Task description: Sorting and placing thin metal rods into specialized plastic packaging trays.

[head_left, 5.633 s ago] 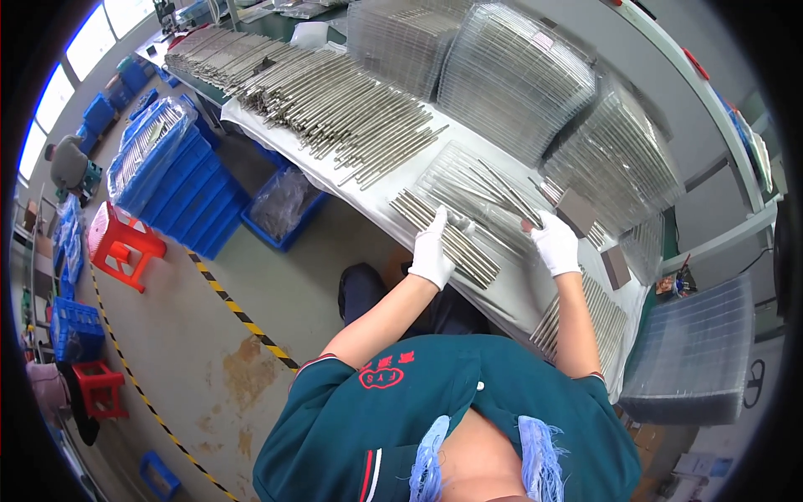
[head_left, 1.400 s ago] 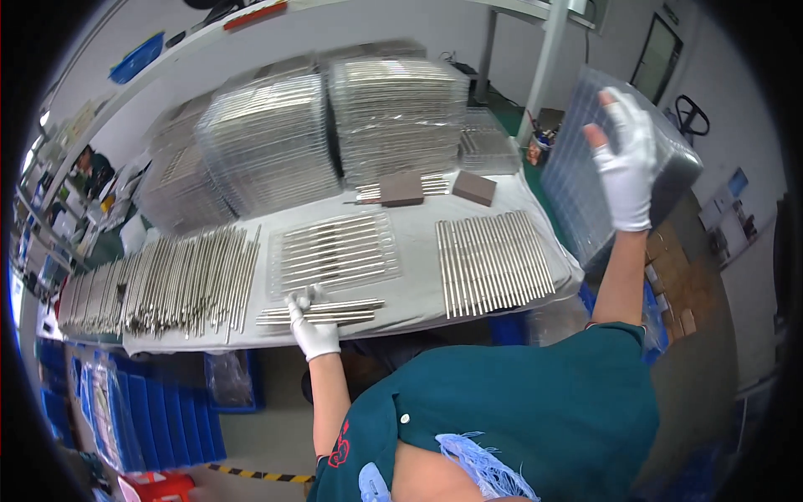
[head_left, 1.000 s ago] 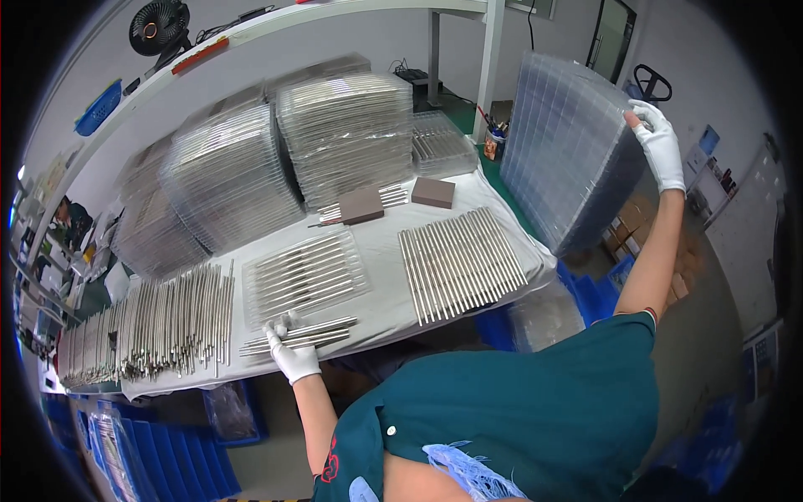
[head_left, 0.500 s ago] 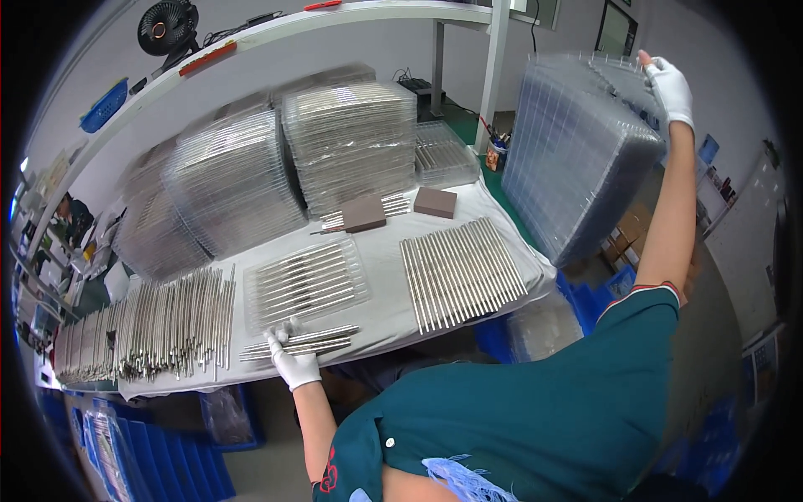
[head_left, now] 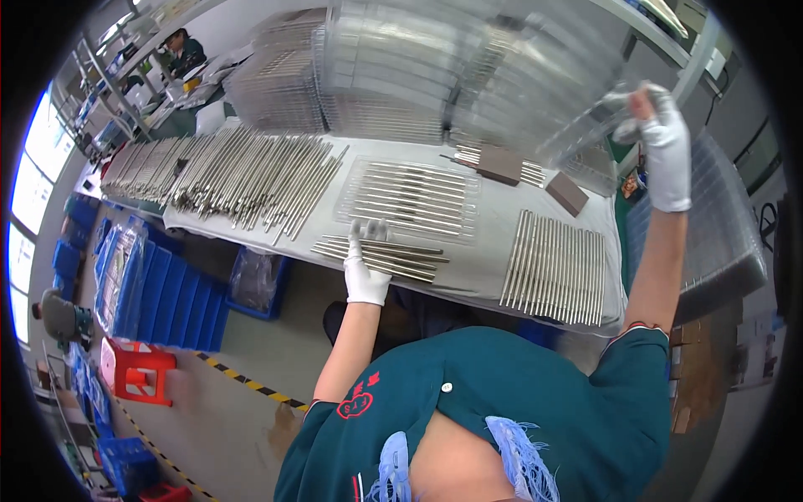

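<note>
My left hand [head_left: 366, 272], in a white glove, is closed around a small bundle of thin metal rods [head_left: 414, 261] at the table's front edge. Just beyond it lies a transparent plastic tray [head_left: 345, 201] with a row of metal rods in its grooves. My right hand [head_left: 665, 151], also gloved, is raised at the right and pinches the edge of another transparent plastic tray [head_left: 577, 125], blurred by motion. Below that hand, a neat row of metal rods [head_left: 554, 268] rests on the white cloth.
Many loose rods [head_left: 251, 176] cover the table's left part. Tall stacks of filled trays [head_left: 385, 75] stand at the back. Two brown blocks [head_left: 567, 194] lie near the right, one on rods. A stack of plastic trays [head_left: 711, 226] stands beyond the right edge. People sit farther left.
My right hand has come from the tray stack at the right toward the table, bringing a tray away with it. The view has turned left. My left hand still holds the rods.
</note>
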Demonstrator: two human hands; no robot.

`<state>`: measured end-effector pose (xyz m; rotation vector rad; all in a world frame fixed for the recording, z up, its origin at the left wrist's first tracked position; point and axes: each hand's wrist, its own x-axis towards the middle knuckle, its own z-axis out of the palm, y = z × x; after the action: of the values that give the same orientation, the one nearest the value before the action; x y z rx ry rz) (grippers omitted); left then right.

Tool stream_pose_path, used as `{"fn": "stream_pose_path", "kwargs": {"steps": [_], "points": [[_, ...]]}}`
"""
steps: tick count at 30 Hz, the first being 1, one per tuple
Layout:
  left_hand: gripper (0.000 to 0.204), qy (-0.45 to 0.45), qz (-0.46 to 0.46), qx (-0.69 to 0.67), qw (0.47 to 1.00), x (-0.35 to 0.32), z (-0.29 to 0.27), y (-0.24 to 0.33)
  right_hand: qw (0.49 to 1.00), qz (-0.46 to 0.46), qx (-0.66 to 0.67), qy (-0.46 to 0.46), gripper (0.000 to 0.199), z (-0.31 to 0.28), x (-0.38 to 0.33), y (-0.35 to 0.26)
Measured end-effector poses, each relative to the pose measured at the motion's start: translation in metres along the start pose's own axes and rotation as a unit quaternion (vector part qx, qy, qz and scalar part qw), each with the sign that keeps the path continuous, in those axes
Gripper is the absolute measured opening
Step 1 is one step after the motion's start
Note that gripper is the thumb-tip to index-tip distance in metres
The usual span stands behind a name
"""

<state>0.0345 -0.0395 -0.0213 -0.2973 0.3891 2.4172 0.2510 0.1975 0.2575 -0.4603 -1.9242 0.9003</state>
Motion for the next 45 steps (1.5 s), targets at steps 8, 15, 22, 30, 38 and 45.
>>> {"fn": "stream_pose_path", "kwargs": {"steps": [8, 15, 22, 30, 38, 45], "points": [[0.034, 0.004, 0.009, 0.018, 1.000, -0.007, 0.002, -0.006, 0.918, 0.233, -0.206, -0.244, 0.051, 0.120, -0.035, 0.183], [0.033, -0.027, -0.003, -0.009, 1.000, -0.008, -0.011, 0.004, 0.834, -0.222, -0.263, -0.431, 0.059, 0.181, -0.091, 0.111], [0.029, 0.013, -0.036, -0.052, 0.998, -0.008, -0.005, 0.001, 0.829, -0.209, -0.386, -0.347, 0.044, 0.234, -0.117, 0.123], [0.029, -0.014, -0.035, -0.044, 0.998, -0.005, -0.009, -0.001, 0.827, -0.165, -0.401, -0.357, 0.047, 0.228, -0.125, 0.115], [0.029, -0.114, 0.047, 0.194, 0.973, -0.035, 0.064, 0.012, 0.915, -0.048, -0.035, -0.398, 0.064, 0.198, -0.136, 0.069], [0.027, -0.335, 0.145, 0.575, 0.733, -0.031, 0.046, -0.016, 0.887, 0.054, 0.072, -0.454, 0.035, 0.211, -0.169, 0.150]]}}
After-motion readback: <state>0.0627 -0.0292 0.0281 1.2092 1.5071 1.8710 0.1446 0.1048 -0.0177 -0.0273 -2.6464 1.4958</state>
